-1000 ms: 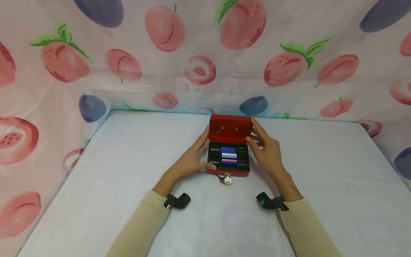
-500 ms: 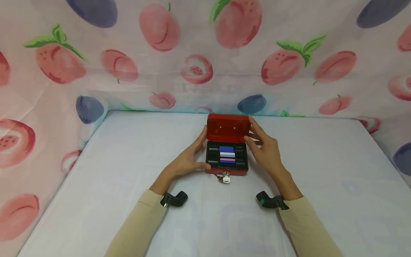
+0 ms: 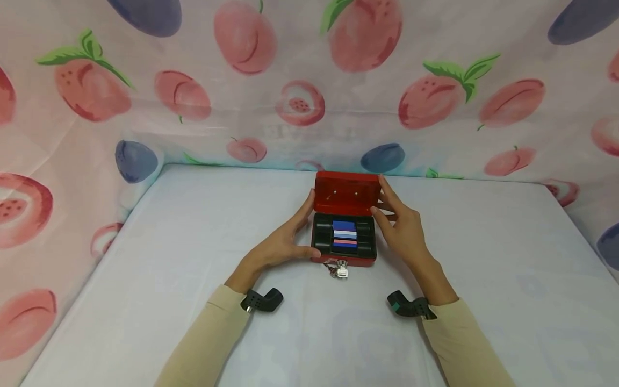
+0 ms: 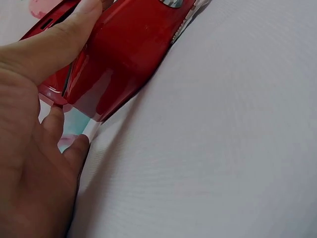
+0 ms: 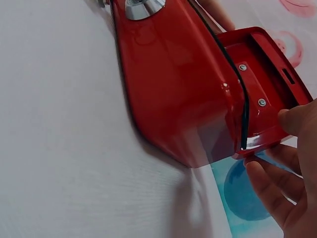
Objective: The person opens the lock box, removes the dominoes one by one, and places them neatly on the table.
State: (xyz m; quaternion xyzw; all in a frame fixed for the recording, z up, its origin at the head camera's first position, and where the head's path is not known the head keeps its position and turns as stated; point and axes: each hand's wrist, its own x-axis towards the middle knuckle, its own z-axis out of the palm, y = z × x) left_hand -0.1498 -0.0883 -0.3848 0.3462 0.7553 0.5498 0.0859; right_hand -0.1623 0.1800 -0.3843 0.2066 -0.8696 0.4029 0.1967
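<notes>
A small red cash box (image 3: 360,261) rests on the white table with its red lid (image 3: 347,194) raised at the back. Several blue, white and pink flat strips (image 3: 344,231) lie in its black inner tray (image 3: 321,244). A key (image 3: 342,269) sits in the front lock. My left hand (image 3: 276,248) holds the box at its left side, thumb (image 4: 54,47) over the front rim, fingers reaching back to the lid. With the thumb inside and the fingers behind, my right hand (image 3: 407,235) grips the lid's right edge. Its other fingers (image 5: 272,188) show below the lid in the right wrist view.
White cloth covers the table (image 3: 193,226). Behind it hangs a fruit-patterned cloth (image 3: 353,107), whose foot meets the table's back edge close behind the lid. Black wrist-worn cameras (image 3: 263,300) sit at both cuffs.
The left thumb has slid slightly left along the front corner of the box. Both hands otherwise stay at the box, and the lid remains raised. The head view shifts a little.
</notes>
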